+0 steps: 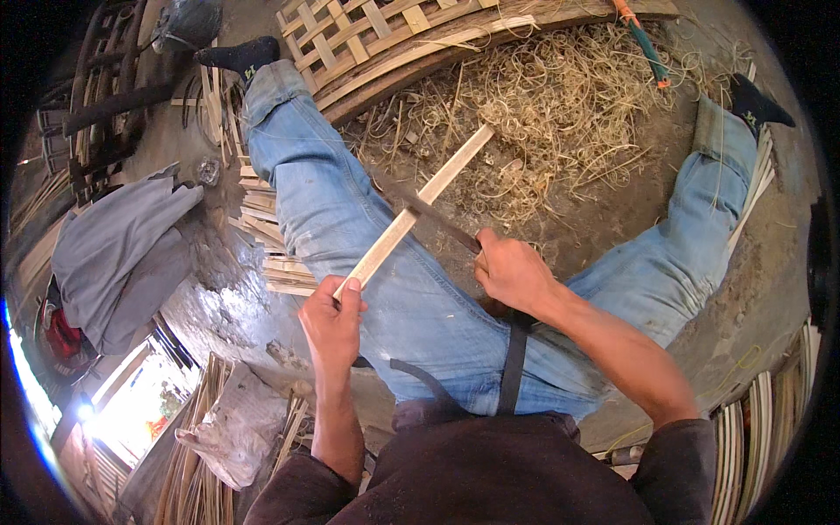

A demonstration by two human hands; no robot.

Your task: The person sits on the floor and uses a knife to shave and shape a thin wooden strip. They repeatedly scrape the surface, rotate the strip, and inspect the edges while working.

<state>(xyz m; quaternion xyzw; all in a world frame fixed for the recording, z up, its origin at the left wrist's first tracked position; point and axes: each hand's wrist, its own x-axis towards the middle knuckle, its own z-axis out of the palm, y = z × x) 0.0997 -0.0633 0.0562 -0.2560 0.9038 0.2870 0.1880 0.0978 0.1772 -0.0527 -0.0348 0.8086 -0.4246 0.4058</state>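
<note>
My left hand [332, 317] is closed around the near end of a pale, flat bamboo strip [453, 166]. The strip slants up and away to the right, over my left thigh. In my right hand [514, 273] is the handle of a knife, mostly hidden by the fingers. Its long dark blade [448, 227] points to the upper left and crosses the strip near its middle. From this view I cannot tell how deep the edge sits against the strip. Beyond the strip's far end lies a heap of thin curly shavings [569, 114].
A woven bamboo panel [357, 48] and a wooden plank lie at the far side. A tool with a green and orange handle [647, 54] rests by the shavings. Cut strips [258, 214] are stacked beside my left leg. Grey cloth [122, 236] hangs at left; more strips [757, 437] lie right.
</note>
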